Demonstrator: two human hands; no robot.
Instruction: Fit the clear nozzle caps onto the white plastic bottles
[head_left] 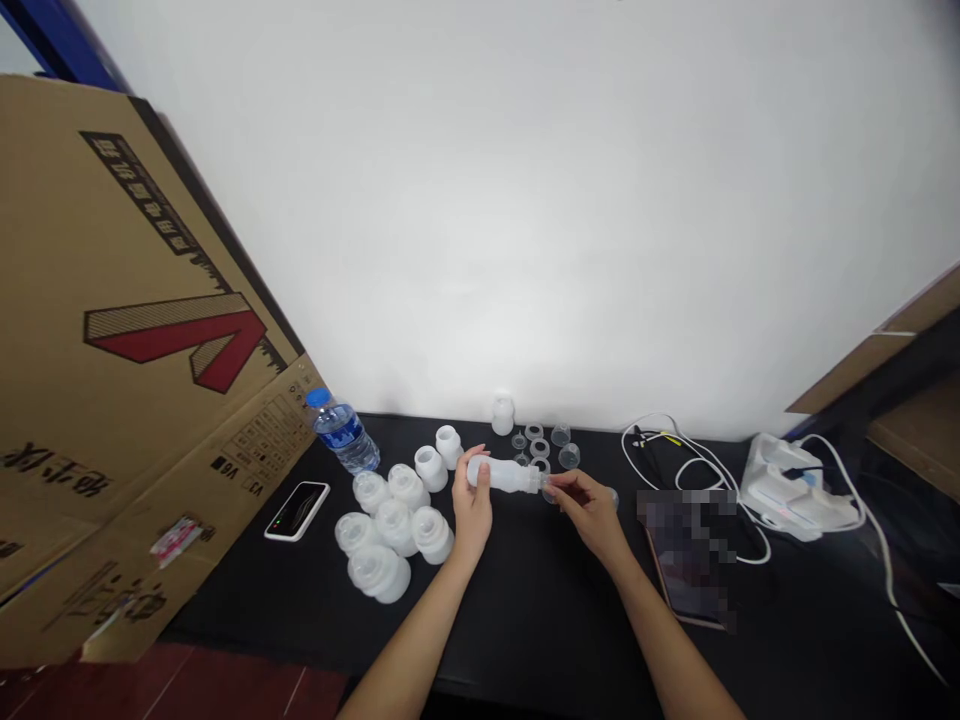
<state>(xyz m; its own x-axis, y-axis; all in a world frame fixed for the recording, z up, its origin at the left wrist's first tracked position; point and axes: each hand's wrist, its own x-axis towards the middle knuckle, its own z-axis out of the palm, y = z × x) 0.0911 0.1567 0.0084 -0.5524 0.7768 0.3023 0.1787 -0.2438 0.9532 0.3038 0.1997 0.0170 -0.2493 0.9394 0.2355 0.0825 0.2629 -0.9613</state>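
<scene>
A plain white wall rose behind a black tabletop (525, 610). Above its middle the left hand (472, 508) was wrapped around the base end of a white plastic bottle (506, 475). It held the bottle sideways and clear of the surface, seemingly so that the mouth faced the right hand (591, 508), whose fingertips were pinched on a small clear piece (549, 490) right at that mouth. Just left of the held bottle lay a cluster of similar white bottles (390, 530), bunched within easy reach, and just behind it sat a few loose clear rings (544, 447). Farther to its left were a phone (298, 510), a water bottle (343, 432) and a leaning cardboard box (135, 380). Well to its right sat a white device (791, 490) with cables (679, 445).
</scene>
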